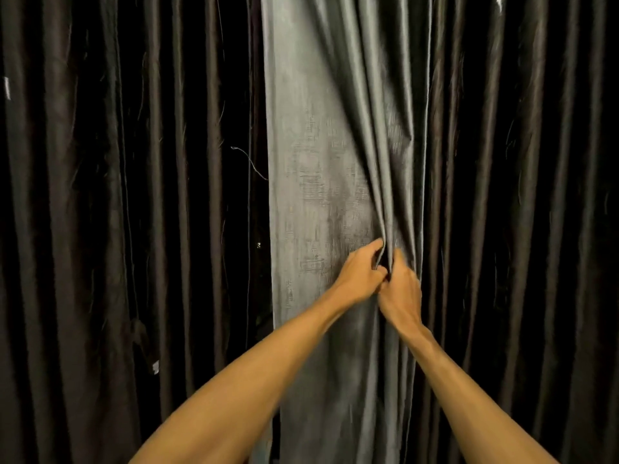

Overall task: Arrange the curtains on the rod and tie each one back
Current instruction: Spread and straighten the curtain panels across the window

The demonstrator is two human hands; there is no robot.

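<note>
Middle panel (315,155) hanging between left curtain (100,195) and right curtain (519,195) — both hands touching, left hand (360,276) just left of right hand (400,291), bunching folds at the panel's right edge

— What kind of place is this?
— It can't be pinned down beyond somewhere indoors and dim. Dark pleated curtains (100,212) hang left and right of the hands, filling the view.
— Anything else?
— A paler grey curtain panel (311,162) hangs just above the hands, with a loose thread (249,160) up to their left.
</note>
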